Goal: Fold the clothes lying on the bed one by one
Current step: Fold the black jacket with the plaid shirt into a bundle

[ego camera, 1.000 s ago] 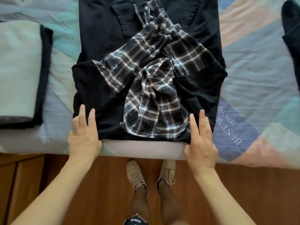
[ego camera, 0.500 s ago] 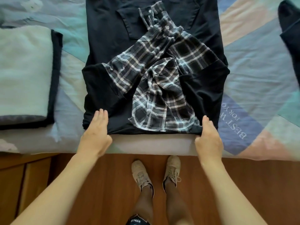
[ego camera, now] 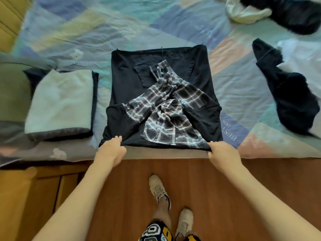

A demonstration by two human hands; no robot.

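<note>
Head view: left hand and right hand pinch the black shirt's near edge (fingers curled under) on the bed.

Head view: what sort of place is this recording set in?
Most likely a home bedroom: a bed with a patchwork sheet, clothes laid out on it such as the black shirt, and a wooden floor alongside.
</note>
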